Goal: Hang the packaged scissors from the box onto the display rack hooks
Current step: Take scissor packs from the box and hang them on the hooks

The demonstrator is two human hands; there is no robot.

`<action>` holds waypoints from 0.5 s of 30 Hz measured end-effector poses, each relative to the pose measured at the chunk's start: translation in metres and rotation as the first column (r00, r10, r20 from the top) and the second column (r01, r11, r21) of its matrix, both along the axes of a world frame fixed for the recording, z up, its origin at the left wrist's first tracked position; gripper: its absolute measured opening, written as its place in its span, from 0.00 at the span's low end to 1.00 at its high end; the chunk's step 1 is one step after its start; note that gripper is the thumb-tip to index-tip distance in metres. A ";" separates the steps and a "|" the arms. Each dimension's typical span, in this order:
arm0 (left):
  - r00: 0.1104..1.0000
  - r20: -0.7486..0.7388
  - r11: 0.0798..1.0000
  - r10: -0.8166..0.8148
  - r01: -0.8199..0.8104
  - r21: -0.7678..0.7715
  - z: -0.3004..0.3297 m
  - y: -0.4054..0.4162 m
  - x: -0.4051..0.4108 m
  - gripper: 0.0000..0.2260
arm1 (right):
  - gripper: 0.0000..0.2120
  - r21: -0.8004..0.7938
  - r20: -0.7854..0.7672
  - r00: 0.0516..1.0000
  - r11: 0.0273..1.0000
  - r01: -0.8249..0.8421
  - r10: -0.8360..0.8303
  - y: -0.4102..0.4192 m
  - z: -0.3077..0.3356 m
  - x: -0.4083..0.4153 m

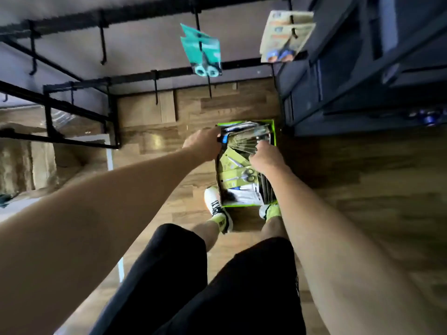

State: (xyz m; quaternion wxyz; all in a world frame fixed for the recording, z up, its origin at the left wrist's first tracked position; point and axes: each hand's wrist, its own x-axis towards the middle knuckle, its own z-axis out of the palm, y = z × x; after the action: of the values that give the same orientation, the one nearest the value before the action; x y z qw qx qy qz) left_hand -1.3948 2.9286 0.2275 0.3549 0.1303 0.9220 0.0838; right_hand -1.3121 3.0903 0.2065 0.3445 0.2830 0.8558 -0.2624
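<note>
Both hands, left hand (204, 145) and right hand (264, 157), grip fanned scissor packs (244, 141) in the green box (272, 131); bare floor (362, 189) right

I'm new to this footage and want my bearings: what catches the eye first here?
Both hands, the left hand and the right hand, reach down into a bright green box of packaged scissors on the wood floor. Above, a teal scissors pack and a beige pack hang on the black rack's hooks.
</note>
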 end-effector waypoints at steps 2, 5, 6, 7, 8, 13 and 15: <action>0.998 0.054 0.999 -0.043 0.044 -0.012 -0.030 0.005 0.024 0.15 | 0.16 -0.028 0.053 0.998 0.999 0.021 -0.019 0.001 -0.030 0.038; 0.990 0.127 0.997 -0.068 0.072 -0.033 -0.072 0.006 0.060 0.17 | 0.16 -0.056 0.071 0.996 0.997 0.048 -0.044 -0.003 -0.074 0.086; 0.987 0.141 0.996 -0.074 0.081 -0.042 -0.086 0.009 0.071 0.16 | 0.15 -0.061 0.074 0.996 0.997 0.056 -0.051 -0.004 -0.088 0.100; 0.984 0.156 0.994 -0.082 0.091 -0.054 -0.100 0.011 0.083 0.16 | 0.15 -0.063 0.070 0.996 0.996 0.064 -0.059 -0.005 -0.102 0.112; 0.982 0.168 0.993 -0.083 0.095 -0.065 -0.114 0.013 0.093 0.16 | 0.15 -0.066 0.066 0.996 0.995 0.069 -0.065 -0.006 -0.116 0.124; 0.973 0.202 0.989 -0.108 0.126 -0.078 -0.172 0.023 0.125 0.16 | 0.19 -0.099 0.002 0.992 0.987 0.127 -0.127 -0.004 -0.168 0.152; 0.976 0.170 0.980 -0.138 0.159 -0.118 -0.189 0.026 0.126 0.15 | 0.21 -0.120 0.010 0.991 0.984 0.131 -0.130 -0.005 -0.183 0.153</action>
State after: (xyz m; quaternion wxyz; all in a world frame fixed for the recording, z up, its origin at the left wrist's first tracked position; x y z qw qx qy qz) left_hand -1.2690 2.9547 0.0382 0.4412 0.1681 0.8815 0.0066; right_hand -1.1586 3.0855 0.0234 0.3439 0.3175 0.8177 -0.3351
